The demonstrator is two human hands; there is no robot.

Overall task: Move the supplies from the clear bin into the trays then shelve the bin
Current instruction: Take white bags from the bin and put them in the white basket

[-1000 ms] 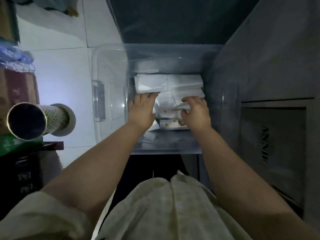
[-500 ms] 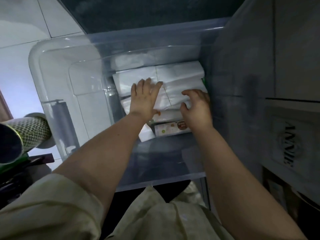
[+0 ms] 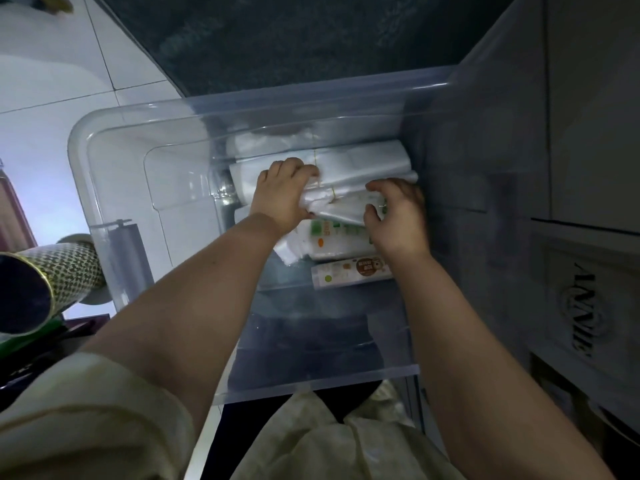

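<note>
White floor tiles point(image 3: 52, 150) and a dark mat point(image 3: 294, 39) form the ground on which we see the clear bin point(image 3: 79, 161), its right wall close beside a grey cabinet point(image 3: 588, 116). Both our arms reach into the bin. The left hand point(image 3: 282, 192) curls its fingers over one end of a crumpled bundle of white bags point(image 3: 341, 202); the right hand point(image 3: 396, 216) grasps the other end, fingers and thumb bent round it. The bundle lies against stacked white packs point(image 3: 367, 161) at the bin's far side. Nearer us rest a green-printed pack point(image 3: 332, 233) and a narrow brown-labelled pack point(image 3: 349, 271). A patterned tube point(image 3: 69, 268) shows at left, outside the bin.
</note>
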